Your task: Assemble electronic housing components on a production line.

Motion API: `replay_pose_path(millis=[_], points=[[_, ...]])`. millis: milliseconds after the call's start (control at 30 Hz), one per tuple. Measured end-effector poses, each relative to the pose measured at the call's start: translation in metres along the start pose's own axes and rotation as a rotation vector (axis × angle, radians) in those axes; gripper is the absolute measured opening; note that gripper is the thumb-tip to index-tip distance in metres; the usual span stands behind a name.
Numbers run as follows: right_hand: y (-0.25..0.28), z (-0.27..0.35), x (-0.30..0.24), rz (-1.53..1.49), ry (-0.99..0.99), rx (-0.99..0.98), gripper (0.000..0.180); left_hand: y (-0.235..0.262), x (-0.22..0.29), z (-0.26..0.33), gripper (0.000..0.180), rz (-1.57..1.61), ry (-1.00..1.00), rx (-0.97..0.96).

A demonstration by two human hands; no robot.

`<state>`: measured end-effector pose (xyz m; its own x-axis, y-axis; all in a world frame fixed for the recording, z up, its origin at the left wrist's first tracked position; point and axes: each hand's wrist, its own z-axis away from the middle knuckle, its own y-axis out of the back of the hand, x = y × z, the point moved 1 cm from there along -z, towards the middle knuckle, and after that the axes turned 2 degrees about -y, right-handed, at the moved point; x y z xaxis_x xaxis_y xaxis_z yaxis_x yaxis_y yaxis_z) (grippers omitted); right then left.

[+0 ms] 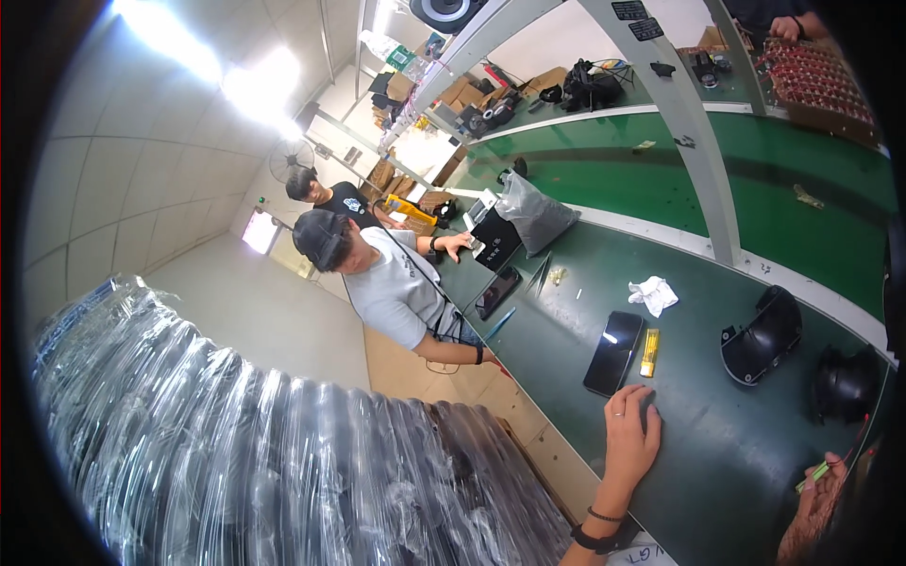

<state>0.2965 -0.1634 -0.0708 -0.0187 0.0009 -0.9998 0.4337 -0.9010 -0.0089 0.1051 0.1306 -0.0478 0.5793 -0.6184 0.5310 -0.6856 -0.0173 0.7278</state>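
Observation:
My left hand lies on the green tabletop, fingers stretched out and holding nothing. Just beyond its fingertips are a black smartphone and a slim yellow piece that resembles a lighter. At the lower right edge, my right hand is closed around a slim green stick-like piece, whose exact kind I cannot make out. A thin red wire rises beside that hand. Two black curved plastic shells, one open and one rounded, lie beyond my right hand.
Crumpled white tissue, another phone and a grey plastic bag are farther along the table. A person in a cap sits at its left side. Film-wrapped stacked goods stand left. A metal post borders the green conveyor.

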Motion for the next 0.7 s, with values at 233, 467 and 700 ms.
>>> replay_pose_path(millis=[233,467,700], points=[[0.0036,-0.0005,0.0060,0.015,-0.020,-0.054,0.042,0.0001,-0.0011,-0.0021,0.031,-0.009,-0.012,-0.008],[0.0047,-0.0002,0.0077,-0.015,-0.026,-0.056,0.041,-0.0007,-0.0012,-0.0011,0.031,-0.012,-0.018,-0.004],[0.0046,-0.0008,0.0070,0.009,-0.022,-0.059,0.041,-0.0006,-0.0004,0.0003,0.030,0.000,-0.008,0.009]])
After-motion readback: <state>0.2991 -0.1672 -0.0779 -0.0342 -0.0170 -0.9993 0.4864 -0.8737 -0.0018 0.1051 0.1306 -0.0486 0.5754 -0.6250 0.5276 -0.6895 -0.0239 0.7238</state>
